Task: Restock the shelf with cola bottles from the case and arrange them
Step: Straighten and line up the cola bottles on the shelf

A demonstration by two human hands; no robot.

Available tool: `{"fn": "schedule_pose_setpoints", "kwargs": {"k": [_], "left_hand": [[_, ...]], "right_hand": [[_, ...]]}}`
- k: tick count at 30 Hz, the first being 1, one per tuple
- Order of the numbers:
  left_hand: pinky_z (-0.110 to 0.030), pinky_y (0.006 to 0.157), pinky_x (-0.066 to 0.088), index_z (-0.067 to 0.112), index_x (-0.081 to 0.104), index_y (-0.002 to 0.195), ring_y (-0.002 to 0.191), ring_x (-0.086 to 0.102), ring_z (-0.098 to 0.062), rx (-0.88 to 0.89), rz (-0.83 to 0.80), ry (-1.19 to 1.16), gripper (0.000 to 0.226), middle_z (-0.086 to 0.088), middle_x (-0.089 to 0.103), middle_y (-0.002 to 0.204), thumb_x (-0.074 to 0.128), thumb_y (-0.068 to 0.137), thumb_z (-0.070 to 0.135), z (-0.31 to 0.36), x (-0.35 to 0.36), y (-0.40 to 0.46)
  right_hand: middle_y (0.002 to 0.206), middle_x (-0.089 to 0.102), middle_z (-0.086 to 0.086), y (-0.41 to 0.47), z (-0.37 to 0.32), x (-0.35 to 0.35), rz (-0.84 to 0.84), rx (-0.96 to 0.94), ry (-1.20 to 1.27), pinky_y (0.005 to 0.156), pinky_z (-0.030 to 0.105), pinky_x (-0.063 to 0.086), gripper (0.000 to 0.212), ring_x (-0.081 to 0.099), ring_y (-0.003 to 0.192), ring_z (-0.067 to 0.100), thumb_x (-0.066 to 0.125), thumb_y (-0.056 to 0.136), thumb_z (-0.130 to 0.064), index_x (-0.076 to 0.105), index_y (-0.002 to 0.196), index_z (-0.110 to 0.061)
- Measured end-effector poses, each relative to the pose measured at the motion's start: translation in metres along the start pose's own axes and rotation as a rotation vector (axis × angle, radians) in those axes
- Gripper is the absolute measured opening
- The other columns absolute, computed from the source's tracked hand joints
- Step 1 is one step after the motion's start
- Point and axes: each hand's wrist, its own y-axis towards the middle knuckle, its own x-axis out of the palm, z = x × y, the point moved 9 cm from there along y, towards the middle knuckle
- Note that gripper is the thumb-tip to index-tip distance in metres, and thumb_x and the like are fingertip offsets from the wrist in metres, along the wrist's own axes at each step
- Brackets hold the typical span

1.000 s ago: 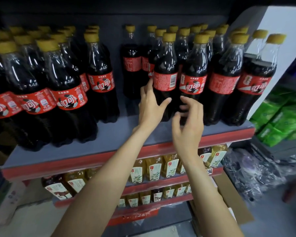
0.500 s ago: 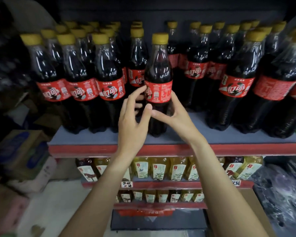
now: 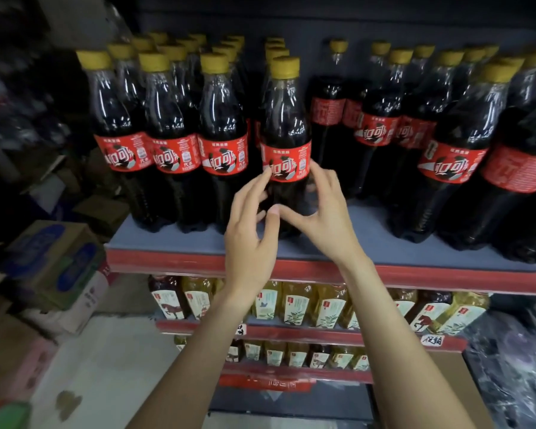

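- Standing upright at the front of the top shelf (image 3: 174, 243), the cola bottle (image 3: 285, 134) faces label-forward.
- Left hand (image 3: 249, 230) and right hand (image 3: 325, 218) curl around its lower body, thumbs touching.
- More cola bottles (image 3: 167, 140) flank it.

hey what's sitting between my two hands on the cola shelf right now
In the head view, one upright cola bottle stands between the left hand and right hand, both curled around its lower body.

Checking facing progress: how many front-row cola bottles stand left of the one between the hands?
3, side by side on the shelf: outer bottle, middle bottle, inner bottle. Further rows behind them are partly hidden.
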Motion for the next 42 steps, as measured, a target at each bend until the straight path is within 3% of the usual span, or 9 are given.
{"fn": "schedule_pose_setpoints", "kwargs": {"k": [4, 7, 16, 20, 23, 30, 35, 39, 42], "left_hand": [[-0.027, 0.102, 0.046, 0.032, 0.041, 0.139, 0.129, 0.044, -0.007, 0.019, 0.002, 0.029, 0.045, 0.004, 0.039, 0.143, 0.045, 0.098, 0.015, 0.003, -0.001, 0.000], [-0.023, 0.101, 0.046, 0.032, 0.038, 0.141, 0.129, 0.042, -0.002, 0.011, 0.023, 0.045, 0.048, 0.003, 0.037, 0.144, 0.047, 0.099, 0.011, 0.000, -0.006, 0.001], [-0.014, 0.091, 0.047, 0.017, 0.052, 0.135, 0.108, 0.051, 0.003, 0.063, 0.152, 0.102, 0.041, 0.006, 0.043, 0.124, 0.048, 0.094, 0.010, 0.007, -0.019, -0.001], [-0.027, 0.084, 0.049, 0.012, 0.056, 0.121, 0.097, 0.056, -0.013, 0.325, 0.284, 0.082, 0.029, 0.005, 0.052, 0.111, 0.048, 0.094, 0.008, 0.044, -0.027, -0.012], [-0.029, 0.080, 0.049, 0.013, 0.059, 0.111, 0.090, 0.058, -0.013, 0.448, 0.228, 0.046, 0.023, 0.014, 0.054, 0.098, 0.048, 0.092, 0.007, 0.073, -0.006, -0.001], [-0.025, 0.097, 0.045, 0.023, 0.036, 0.141, 0.114, 0.052, -0.008, -0.099, -0.172, -0.059, 0.064, -0.002, 0.049, 0.134, 0.068, 0.086, 0.014, 0.016, 0.114, 0.073], [-0.042, 0.110, 0.037, 0.025, 0.017, 0.149, 0.131, 0.040, -0.021, -0.152, -0.251, -0.037, 0.087, -0.009, 0.032, 0.150, 0.073, 0.083, 0.016, -0.009, 0.169, 0.098], [-0.041, 0.107, 0.041, 0.020, 0.028, 0.147, 0.127, 0.047, -0.022, -0.178, -0.143, -0.049, 0.068, -0.008, 0.044, 0.143, 0.062, 0.090, 0.008, -0.013, 0.170, 0.106], [-0.034, 0.099, 0.048, 0.015, 0.042, 0.140, 0.111, 0.057, -0.013, -0.111, 0.062, 0.013, 0.050, -0.003, 0.054, 0.130, 0.056, 0.093, 0.009, 0.002, 0.130, 0.090]], "right_hand": [[0.129, 0.056, -0.008, 0.004, -0.004, 0.004, -0.001, -0.029, -0.029, 0.098, 0.025, 0.044, 0.084, 0.051, 0.120, 0.008, 0.070, 0.071, -0.053, 0.038, 0.142, -0.021], [0.133, 0.054, -0.007, 0.005, -0.006, 0.013, 0.027, 0.000, -0.043, 0.097, 0.034, 0.047, 0.085, 0.051, 0.121, 0.009, 0.077, 0.075, -0.039, 0.032, 0.145, -0.023], [0.130, 0.051, -0.003, -0.001, -0.008, 0.020, 0.071, 0.017, -0.041, 0.086, 0.016, 0.044, 0.083, 0.048, 0.108, -0.002, 0.077, 0.077, -0.034, 0.031, 0.144, -0.025], [0.130, 0.044, 0.001, -0.013, -0.006, -0.015, 0.161, -0.049, -0.030, 0.097, 0.021, 0.043, 0.059, 0.046, 0.118, 0.007, 0.068, 0.089, -0.023, 0.040, 0.140, -0.018], [0.121, 0.052, 0.004, -0.023, -0.001, -0.058, 0.326, -0.098, -0.099, 0.095, 0.029, 0.046, 0.036, 0.053, 0.110, 0.010, 0.058, 0.093, -0.009, 0.053, 0.129, -0.008], [0.111, 0.065, 0.000, -0.035, 0.036, -0.100, 0.315, -0.040, -0.196, 0.084, 0.037, 0.054, 0.035, 0.062, 0.095, 0.009, 0.053, 0.093, -0.008, 0.055, 0.128, -0.013], [0.104, 0.067, -0.003, -0.045, 0.042, -0.129, 0.339, -0.093, -0.206, 0.075, 0.035, 0.054, 0.032, 0.061, 0.083, 0.008, 0.050, 0.092, -0.012, 0.059, 0.123, -0.012], [0.133, 0.053, 0.008, -0.032, 0.040, -0.109, 0.172, -0.136, -0.256, 0.103, 0.021, 0.036, 0.047, 0.049, 0.121, 0.016, 0.049, 0.090, -0.003, 0.047, 0.137, -0.005], [0.141, 0.043, 0.015, -0.013, 0.038, -0.086, 0.104, -0.143, -0.310, 0.109, 0.035, 0.036, 0.054, 0.043, 0.129, 0.029, 0.050, 0.088, 0.000, 0.040, 0.141, -0.002]]}}
